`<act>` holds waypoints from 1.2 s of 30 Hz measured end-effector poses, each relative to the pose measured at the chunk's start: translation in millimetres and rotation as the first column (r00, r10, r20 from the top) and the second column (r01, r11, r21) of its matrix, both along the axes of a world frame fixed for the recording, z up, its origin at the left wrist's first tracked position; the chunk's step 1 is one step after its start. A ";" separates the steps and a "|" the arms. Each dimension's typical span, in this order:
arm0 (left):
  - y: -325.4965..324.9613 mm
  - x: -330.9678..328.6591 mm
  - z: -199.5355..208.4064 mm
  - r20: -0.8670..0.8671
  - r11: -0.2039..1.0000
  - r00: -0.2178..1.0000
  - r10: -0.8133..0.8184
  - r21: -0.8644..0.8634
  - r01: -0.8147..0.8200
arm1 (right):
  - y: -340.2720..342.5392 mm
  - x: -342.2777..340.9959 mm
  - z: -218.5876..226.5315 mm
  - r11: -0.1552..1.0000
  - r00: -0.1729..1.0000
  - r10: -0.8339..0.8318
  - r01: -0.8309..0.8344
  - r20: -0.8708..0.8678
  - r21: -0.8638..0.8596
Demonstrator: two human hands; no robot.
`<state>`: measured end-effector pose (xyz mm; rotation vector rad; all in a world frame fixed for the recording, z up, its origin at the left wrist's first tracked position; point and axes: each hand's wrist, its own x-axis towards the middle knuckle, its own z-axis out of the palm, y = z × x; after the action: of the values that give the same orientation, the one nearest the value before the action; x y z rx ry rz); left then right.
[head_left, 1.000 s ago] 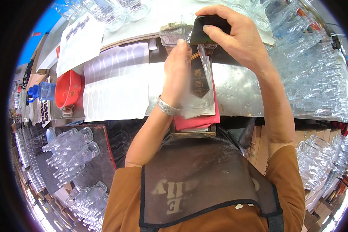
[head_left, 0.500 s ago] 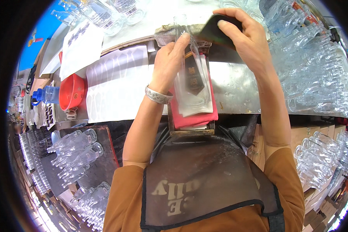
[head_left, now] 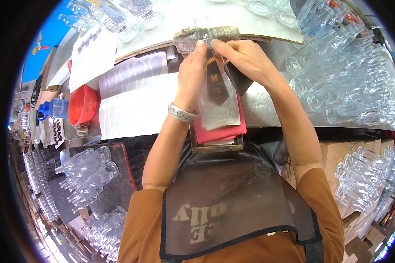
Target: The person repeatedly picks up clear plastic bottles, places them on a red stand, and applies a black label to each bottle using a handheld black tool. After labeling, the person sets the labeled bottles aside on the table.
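A clear glass bottle (head_left: 221,115) lies in front of me with its neck pointing away, over a white sheet and a folded red-pink cloth (head_left: 206,135) in a narrow wooden holder (head_left: 217,148). A dark tie-shaped label with gold marks (head_left: 217,93) shows on the bottle. My left hand (head_left: 192,74) is closed on the bottle's left side, thumb near the neck. My right hand (head_left: 248,59) presses its thumb at the bottle's shoulder; a thin black flat piece (head_left: 238,79) sticks out beneath its curled fingers. Under the neck lies a rolled greyish cloth (head_left: 227,32).
Many clear bottles (head_left: 351,83) lie stacked at the right; others (head_left: 87,168) stand at lower left. Left of the holder are a patterned white sheet (head_left: 131,96), a red bowl (head_left: 82,105) and a blue-capped container (head_left: 55,109). Cardboard boxes (head_left: 338,155) stand at lower right.
My right hand has come down and left from above the bottle onto its shoulder, bringing the black flat piece along. My left hand keeps its hold nearly in place.
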<state>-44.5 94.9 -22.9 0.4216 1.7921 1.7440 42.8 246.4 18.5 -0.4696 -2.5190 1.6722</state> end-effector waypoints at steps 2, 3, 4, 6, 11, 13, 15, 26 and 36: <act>1.2 9.3 10.9 -0.109 0.999 0.994 0.032 0.011 -0.031 | -2.7 -2.7 6.2 0.996 0.997 0.019 -0.025 0.071 0.085; 0.7 9.9 8.2 -0.118 0.999 0.992 0.038 0.006 -0.037 | -3.7 -2.6 3.7 0.997 0.999 0.010 -0.014 0.050 0.074; 1.0 9.7 6.2 -0.131 0.999 0.991 0.042 0.005 -0.042 | -4.3 -2.3 2.0 0.998 1.000 0.000 -0.001 0.025 0.066; 1.2 10.5 6.6 -0.112 0.999 0.993 0.043 0.009 -0.043 | -4.4 -2.0 -1.3 0.999 1.000 -0.003 0.003 -0.007 0.053; 4.1 17.6 4.9 0.153 0.978 0.985 0.076 0.183 -0.104 | -3.5 2.5 -3.8 0.999 0.999 0.010 -0.008 -0.050 0.039; -1.8 14.3 4.6 0.055 0.996 0.998 0.033 0.077 -0.037 | -4.5 3.7 -2.8 0.999 1.000 0.020 -0.020 -0.012 0.044; -3.3 12.6 4.7 0.030 0.999 1.000 -0.005 0.034 0.004 | -3.7 4.5 -1.6 0.999 1.000 0.027 -0.027 0.005 0.027; -41.8 27.5 27.9 -0.108 0.984 0.990 0.091 0.164 -0.073 | -0.7 23.6 23.1 0.993 0.899 -0.098 0.117 -0.426 0.017; -88.9 62.5 1.6 -0.717 0.959 0.639 -0.278 -0.239 0.150 | 1.8 -10.1 54.5 0.832 0.840 0.104 0.220 -0.532 0.509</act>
<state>17.9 6.0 -21.2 1.3942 2.2760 1.3091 32.7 248.2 73.0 -0.0034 -2.3373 0.7960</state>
